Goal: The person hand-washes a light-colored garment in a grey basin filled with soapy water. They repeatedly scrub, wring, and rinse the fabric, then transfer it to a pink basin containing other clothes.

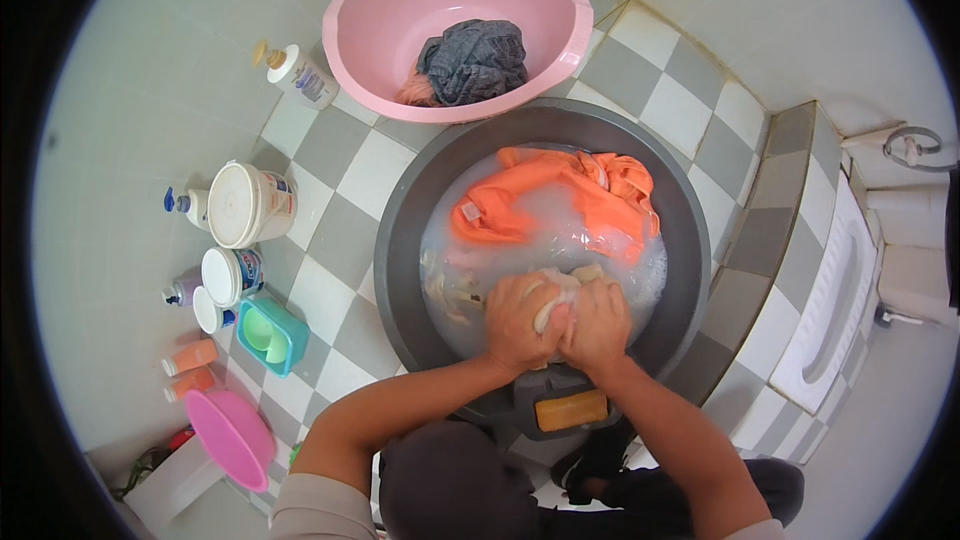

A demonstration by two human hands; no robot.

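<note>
Close together over the near side of a round grey washtub [401, 240], my left hand [525, 319] and my right hand [598, 319] grip a bunched pale, cream-coloured cloth [559, 296] between them. Cloudy, soapy water fills much of the tub. An orange garment [487, 199] with a small white tag lies partly under water at the far side. Left of my hands, another pale cloth [450, 296] is mostly submerged. An orange-yellow bar of soap [571, 411] rests in a dark tray at the tub's near rim, below my wrists.
Beyond the tub, a pink basin [349, 64] holds dark grey cloth [480, 64]. Along the left wall stand a pump bottle [304, 79], lidded white buckets [236, 204], a teal container [296, 349] and a bright pink basin [232, 439]. A squat toilet [829, 307] is at right.
</note>
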